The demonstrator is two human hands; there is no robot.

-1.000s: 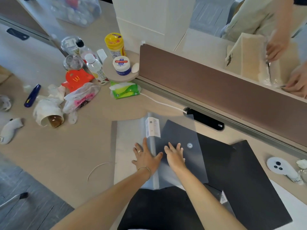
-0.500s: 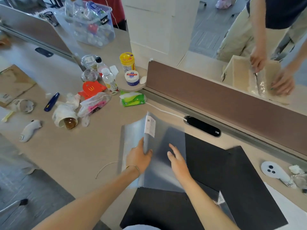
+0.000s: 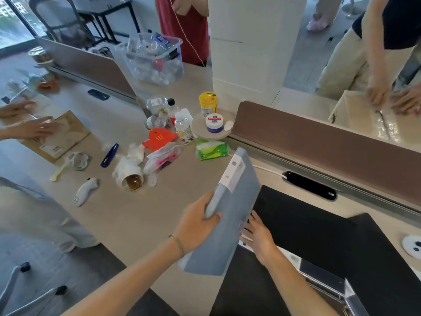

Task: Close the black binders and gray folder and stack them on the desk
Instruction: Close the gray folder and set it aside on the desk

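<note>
A beige desk [image 3: 127, 215] carries the lot. Black binders [image 3: 319, 242] lie open on its right side. To the left lie a tipped paper cup [image 3: 131, 180], a blue pen [image 3: 109, 155], a white controller [image 3: 83, 192], a green tissue pack [image 3: 211, 149] and a clear storage bin [image 3: 155, 62].

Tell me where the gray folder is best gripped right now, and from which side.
Likely at the spine edge, from the left. The gray folder is closed and tilted up off the desk, so its narrow labelled spine faces left; the left hand already wraps that edge there. The right hand lies flat behind it.
</note>
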